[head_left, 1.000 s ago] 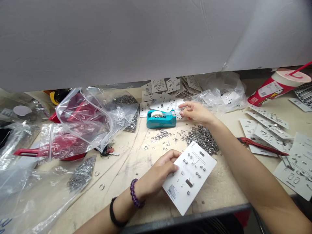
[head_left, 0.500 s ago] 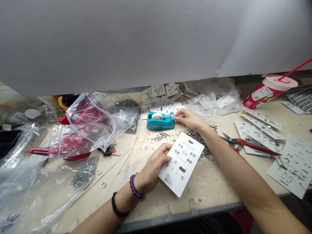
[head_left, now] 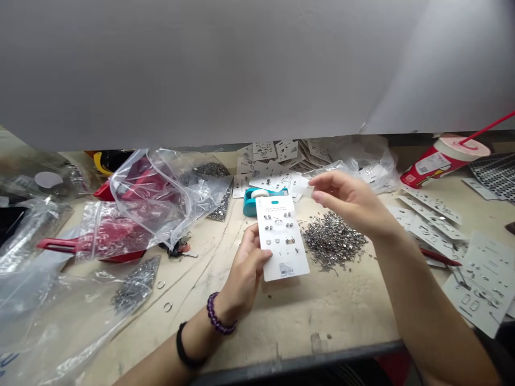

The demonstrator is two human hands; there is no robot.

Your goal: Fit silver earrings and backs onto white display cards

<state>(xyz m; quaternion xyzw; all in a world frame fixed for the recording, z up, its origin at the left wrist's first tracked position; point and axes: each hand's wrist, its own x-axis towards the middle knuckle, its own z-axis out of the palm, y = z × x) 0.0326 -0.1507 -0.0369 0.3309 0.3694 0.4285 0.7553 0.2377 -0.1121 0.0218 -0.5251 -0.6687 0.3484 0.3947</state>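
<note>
A white jewelry card [head_left: 283, 262] with rows of small metal pieces and a printed barcode is gripped along its left edge by my left hand [head_left: 247, 262], the thumb lying on its front. To the upper right of the card, my right hand [head_left: 346, 201] is raised with thumb and fingers closed on a short translucent piece of tape [head_left: 304, 187]. Just behind the card stands a teal tape dispenser [head_left: 250, 203], partly covered by it. A heap of small silver metal parts [head_left: 332, 241] lies on the table below my right hand.
Clear plastic bags [head_left: 161, 198] and a red scoop [head_left: 60, 244] lie to the left. More loaded cards [head_left: 285, 150] are piled at the back, with others [head_left: 477, 284] at right. A tilted red cup [head_left: 438, 161] with a straw stands back right; red-handled pliers [head_left: 438, 257] are partly hidden.
My right hand has come away from the tape dispenser with a piece of tape, moving up and right. My left hand has turned the card more upright and raised it in front of the dispenser.
</note>
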